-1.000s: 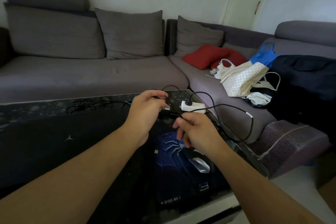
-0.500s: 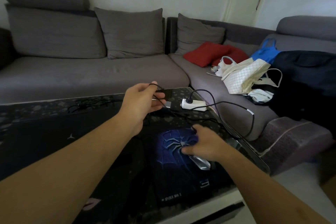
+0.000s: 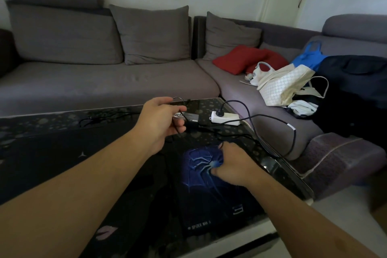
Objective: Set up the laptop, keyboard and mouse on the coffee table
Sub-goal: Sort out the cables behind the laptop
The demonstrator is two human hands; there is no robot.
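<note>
My left hand [image 3: 161,119] is closed around a thin black cable [image 3: 178,98], which loops over my fingers, with a small silvery plug [image 3: 177,114] at the fingertips. It hovers over the far part of the black glass coffee table [image 3: 278,165]. My right hand [image 3: 232,163] lies palm down on the blue Spider-Man mouse pad [image 3: 201,186], cupped over the mouse, which it hides. A dark flat slab with a small star mark [image 3: 83,154], seemingly a closed laptop, lies left of the pad. No keyboard is in view.
A black power adapter [image 3: 191,119] and a white power strip [image 3: 225,118] with a black lead [image 3: 291,132] plugged in lie at the table's far right corner. Behind is a grey corner sofa [image 3: 104,81] with red cushions [image 3: 240,59], bags [image 3: 280,84] and dark clothes [image 3: 356,94].
My right hand let go of the cable near the power strip and dropped onto the mouse on the pad. My left hand kept the cable and drew it slightly up and back.
</note>
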